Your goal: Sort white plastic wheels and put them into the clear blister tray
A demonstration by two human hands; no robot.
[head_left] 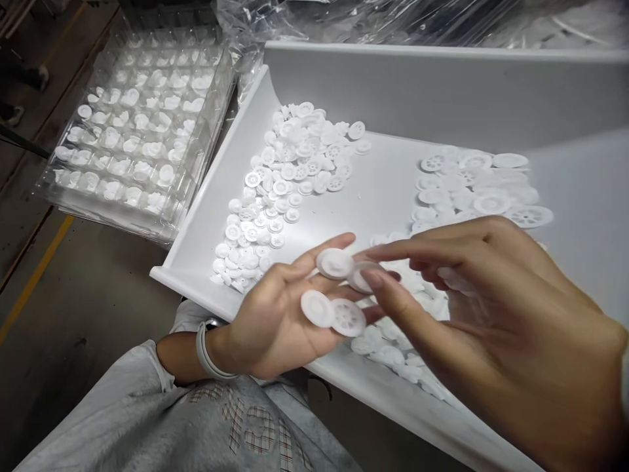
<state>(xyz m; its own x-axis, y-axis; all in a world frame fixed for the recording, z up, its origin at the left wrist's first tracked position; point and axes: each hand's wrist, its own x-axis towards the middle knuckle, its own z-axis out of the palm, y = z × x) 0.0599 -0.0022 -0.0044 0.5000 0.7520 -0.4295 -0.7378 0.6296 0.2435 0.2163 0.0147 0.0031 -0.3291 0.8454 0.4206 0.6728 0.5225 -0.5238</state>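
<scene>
My left hand [280,328] is palm up over the white bin's front edge, its fingers stretched out to the right. Several small white plastic wheels lie on it: a plain-faced one [317,309] overlaps one with holes around its hub [348,318], and another [335,263] rests near the fingers. From the right, my right hand [472,314] reaches over, thumb and index finger closed on a white plastic wheel [362,276] above the left fingers. Something white and blurred [455,280] shows by its curled fingers; I cannot make out whether it is held.
The white bin [442,85] holds loose wheels in a left heap [295,157], a right heap [472,183] and a front heap [393,347] partly behind my hands. Left of it stands a clear compartment tray [132,131] filled with white pieces. Plastic film [393,23] lies behind.
</scene>
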